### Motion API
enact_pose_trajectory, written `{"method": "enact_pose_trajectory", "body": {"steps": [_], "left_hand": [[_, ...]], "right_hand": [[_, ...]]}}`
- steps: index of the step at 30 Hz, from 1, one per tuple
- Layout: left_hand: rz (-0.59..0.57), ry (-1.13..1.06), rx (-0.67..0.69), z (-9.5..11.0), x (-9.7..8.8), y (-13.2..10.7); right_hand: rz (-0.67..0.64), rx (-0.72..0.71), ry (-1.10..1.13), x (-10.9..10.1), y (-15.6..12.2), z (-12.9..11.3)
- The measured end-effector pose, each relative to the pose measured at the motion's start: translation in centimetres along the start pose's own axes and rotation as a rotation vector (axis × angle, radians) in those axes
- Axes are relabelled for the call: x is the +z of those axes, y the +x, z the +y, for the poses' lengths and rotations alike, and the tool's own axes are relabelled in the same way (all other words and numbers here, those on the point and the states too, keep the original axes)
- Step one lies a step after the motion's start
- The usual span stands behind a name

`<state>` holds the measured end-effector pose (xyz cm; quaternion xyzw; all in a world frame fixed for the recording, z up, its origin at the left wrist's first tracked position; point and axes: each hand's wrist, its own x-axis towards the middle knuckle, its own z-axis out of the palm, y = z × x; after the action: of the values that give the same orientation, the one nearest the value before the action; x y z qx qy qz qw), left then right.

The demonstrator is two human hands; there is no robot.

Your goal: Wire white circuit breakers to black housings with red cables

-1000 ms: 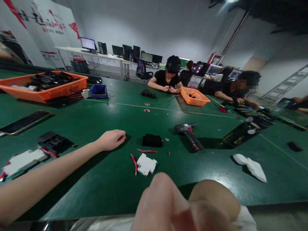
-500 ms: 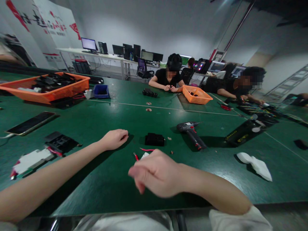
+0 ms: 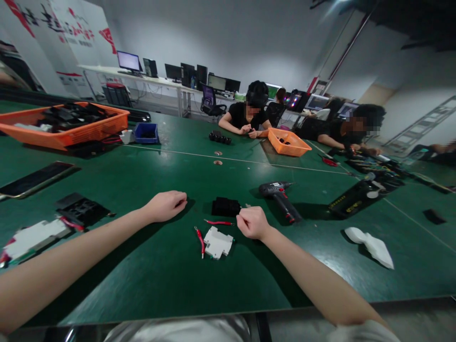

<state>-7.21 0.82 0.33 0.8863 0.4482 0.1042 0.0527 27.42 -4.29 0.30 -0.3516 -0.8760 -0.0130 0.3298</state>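
Note:
My left hand [image 3: 166, 205] rests on the green table [image 3: 142, 266] with its fingers loosely curled and nothing seen in it. My right hand [image 3: 252, 222] is stretched out over the table, fingers pinched together next to a black block [image 3: 225, 207]; what it pinches is too small to make out. A white plastic part [image 3: 217, 242] lies just left of that hand, with a red wire [image 3: 199, 240] beside it and another red wire [image 3: 218, 222] behind it. A black and red cordless screwdriver [image 3: 280, 196] lies to the right.
An orange basket [image 3: 64, 124] of black parts and a blue bin [image 3: 146, 133] stand at the far left. A phone [image 3: 33, 179], a black part [image 3: 80, 208] and white parts [image 3: 33, 236] lie left. Two people work by a small orange basket [image 3: 288, 143]. A white cloth [image 3: 370, 246] lies right.
My right hand has gone from close under the camera out over the table to the black block, and its fingers now pinch together. The left hand has stayed put.

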Motion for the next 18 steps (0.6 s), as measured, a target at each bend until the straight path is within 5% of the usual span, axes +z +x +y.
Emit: {"method": "enact_pose_trajectory", "body": {"steps": [7,14,18], "left_hand": [[0.007,0.017,0.007,0.1,0.0,-0.1],[0.026,0.044,0.013,-0.1,0.2,0.0],[0.018,0.017,0.014,0.0,0.0,0.0]], "right_hand": [[-0.054,-0.181,-0.019,0.2,0.1,-1.7],[-0.161,-0.024,0.020,0.4,0.1,-1.5],[-0.107,-0.013,-0.001,0.0,0.7,-1.4]]}}
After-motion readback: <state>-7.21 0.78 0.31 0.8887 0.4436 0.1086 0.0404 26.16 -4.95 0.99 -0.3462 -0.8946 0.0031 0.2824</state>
